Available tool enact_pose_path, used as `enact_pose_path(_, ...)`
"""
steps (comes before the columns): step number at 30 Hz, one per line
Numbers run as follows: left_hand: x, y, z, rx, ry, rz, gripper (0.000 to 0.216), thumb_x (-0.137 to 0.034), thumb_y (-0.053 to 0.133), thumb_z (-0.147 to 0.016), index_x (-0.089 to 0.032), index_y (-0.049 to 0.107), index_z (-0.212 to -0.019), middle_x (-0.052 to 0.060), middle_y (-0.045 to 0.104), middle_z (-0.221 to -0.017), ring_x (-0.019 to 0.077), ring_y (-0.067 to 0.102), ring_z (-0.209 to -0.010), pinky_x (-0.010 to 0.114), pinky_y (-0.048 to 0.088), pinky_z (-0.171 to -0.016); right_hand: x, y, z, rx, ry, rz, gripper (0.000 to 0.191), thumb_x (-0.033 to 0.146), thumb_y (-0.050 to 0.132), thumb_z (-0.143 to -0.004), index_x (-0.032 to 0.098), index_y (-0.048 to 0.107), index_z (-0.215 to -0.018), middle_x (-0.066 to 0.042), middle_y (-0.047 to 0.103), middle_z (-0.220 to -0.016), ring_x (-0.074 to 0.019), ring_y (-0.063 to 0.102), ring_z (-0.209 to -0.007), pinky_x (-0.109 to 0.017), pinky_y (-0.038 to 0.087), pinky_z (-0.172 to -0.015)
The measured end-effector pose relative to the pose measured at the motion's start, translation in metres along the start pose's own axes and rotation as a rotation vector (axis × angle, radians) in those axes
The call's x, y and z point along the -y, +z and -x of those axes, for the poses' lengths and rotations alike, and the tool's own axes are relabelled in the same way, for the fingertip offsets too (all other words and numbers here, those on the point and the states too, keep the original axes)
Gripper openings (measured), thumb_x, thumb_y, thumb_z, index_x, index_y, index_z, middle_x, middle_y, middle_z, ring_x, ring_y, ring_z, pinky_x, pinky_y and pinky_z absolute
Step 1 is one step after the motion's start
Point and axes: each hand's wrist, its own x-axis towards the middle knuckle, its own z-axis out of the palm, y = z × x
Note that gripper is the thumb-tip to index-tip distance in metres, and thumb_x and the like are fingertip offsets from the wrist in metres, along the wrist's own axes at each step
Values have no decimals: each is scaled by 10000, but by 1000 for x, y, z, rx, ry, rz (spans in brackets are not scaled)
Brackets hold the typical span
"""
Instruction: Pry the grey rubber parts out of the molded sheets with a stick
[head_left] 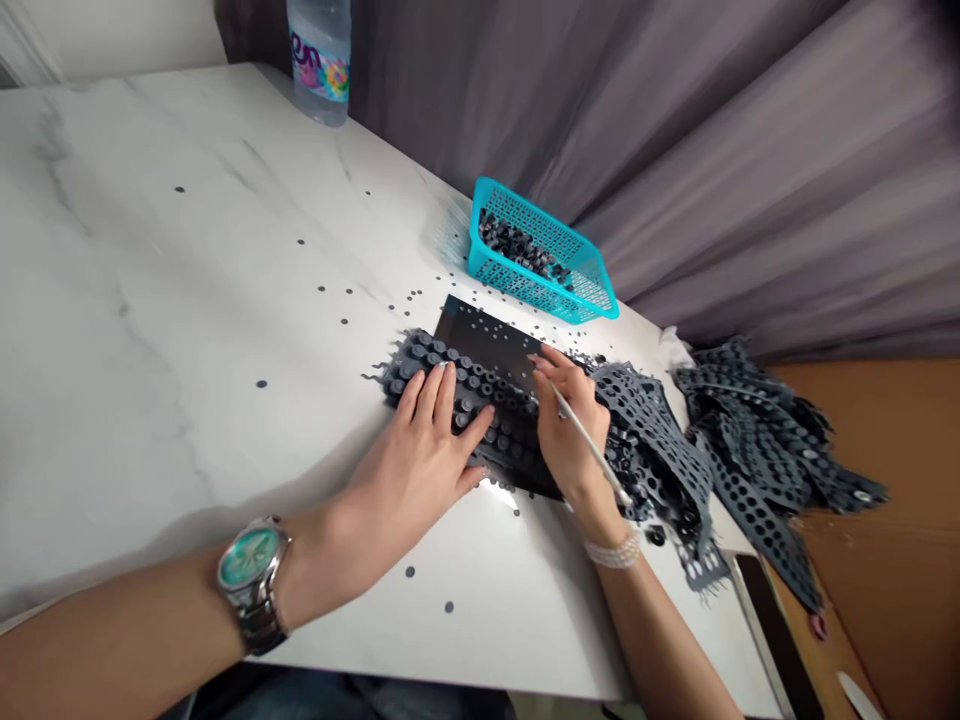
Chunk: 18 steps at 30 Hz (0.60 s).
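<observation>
My left hand lies with its fingers spread on a dark grey rubber sheet covered in rows of round studs, pressing it down. The sheet's left edge has thin ragged strands. My right hand is closed around a slim white pen-like tool, whose rear end points down toward the wrist. The tool's tip is hidden by my fingers, so I cannot tell what it touches. Under the studded sheet is a flat black board, sprinkled with small dark discs.
A turquoise basket of small dark rubber pieces stands behind the board. To the right lie perforated rubber sheets and a larger heap of them. A water bottle is at the back; a phone-like object is at lower right.
</observation>
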Motion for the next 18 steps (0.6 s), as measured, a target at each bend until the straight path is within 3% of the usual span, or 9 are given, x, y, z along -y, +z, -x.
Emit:
enact_pose_path(3,-2,-2,1,-15,0,-13,630,-530,482,-901,-220,438,-1447,224,397,-1504,395,316,-1407,522,267,-1132,-2,-4,0,90,-65,-31,55,233,522,-945,243,575,-940,-60,713,-1141,-237,574,-1235,-444,475,-949)
enact_pose_path(9,-6,-3,1,0,-22,-62,647,-518,491,-898,-76,526,-1370,298,376,-1481,395,355,-1387,521,263,-1139,1,1,5,250,-446,-26,112,162,565,-926,239,574,-1007,-79,725,-1137,-240,569,-1246,-423,455,-909)
enact_pose_path(18,-7,-3,2,-5,-28,-35,631,-493,508,-897,-51,547,-1345,286,384,-1482,388,352,-1391,512,270,-1141,0,5,5,304,-537,81,118,151,553,-935,221,549,-1031,-97,711,-1172,-252,559,-1257,-422,430,-908)
